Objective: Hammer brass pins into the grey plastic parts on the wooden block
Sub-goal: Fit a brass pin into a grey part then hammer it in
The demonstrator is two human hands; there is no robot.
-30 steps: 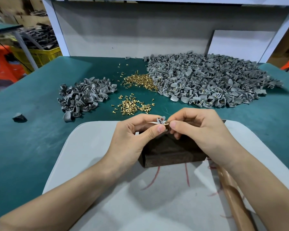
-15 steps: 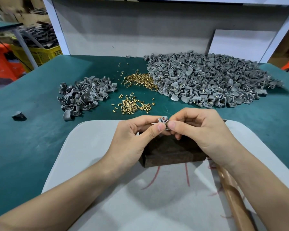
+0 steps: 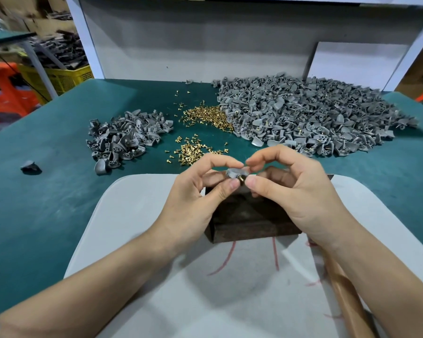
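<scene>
A grey plastic part (image 3: pixel 235 172) is pinched between thumb and forefinger of my left hand (image 3: pixel 195 198), just above the dark wooden block (image 3: pixel 252 223). My right hand (image 3: pixel 296 191) pinches a brass pin (image 3: pixel 242 179) against the underside of that part. The block stands on a light grey board (image 3: pixel 142 240). A wooden hammer handle (image 3: pixel 347 296) lies under my right forearm; its head is hidden.
On the green table, a small heap of grey parts (image 3: pixel 125 140) lies at the left and a large heap (image 3: pixel 313 118) at the right. Two scatters of brass pins (image 3: pixel 205 115) (image 3: pixel 191 154) lie between them. One loose part (image 3: pixel 31 167) sits far left. A yellow crate (image 3: pixel 59 79) stands beyond.
The grey part has been turned in my left fingers, so its flat face is up now. The brass pin has come against it from below. Both hands stayed over the block.
</scene>
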